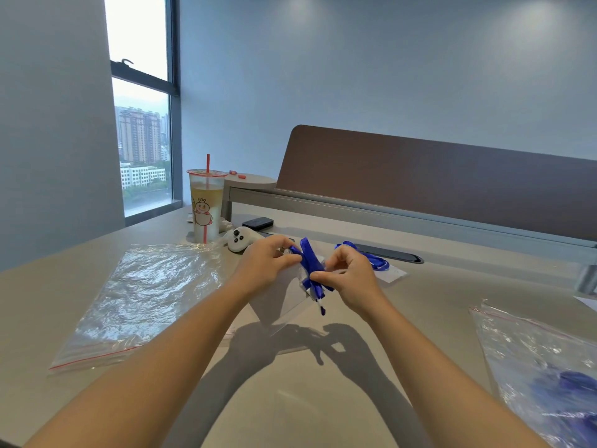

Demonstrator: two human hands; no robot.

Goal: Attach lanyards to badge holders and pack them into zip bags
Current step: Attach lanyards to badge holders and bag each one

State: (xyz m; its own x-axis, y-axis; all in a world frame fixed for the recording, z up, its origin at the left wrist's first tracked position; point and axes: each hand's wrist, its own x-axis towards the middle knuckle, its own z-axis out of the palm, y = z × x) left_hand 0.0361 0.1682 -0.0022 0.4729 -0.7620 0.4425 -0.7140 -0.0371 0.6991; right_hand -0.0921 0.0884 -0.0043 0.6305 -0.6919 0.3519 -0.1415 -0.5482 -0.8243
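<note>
I see both hands above the surface (pixel 290 399) — left hand (pixel 263 265) and right hand (pixel 350 279) pinching a blue woven lanyard (pixel 310 265); between their fingers, seemingly, a clear plastic badge holder (pixel 284 305).

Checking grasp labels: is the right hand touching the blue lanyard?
Touching. The head view shows the right hand pinching the blue lanyard with thumb and fingertips, while the left hand holds it from the other side.

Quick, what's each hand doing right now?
Left hand: pinching the blue lanyard.
Right hand: pinching the same lanyard lower down, at the clear badge holder.
</note>
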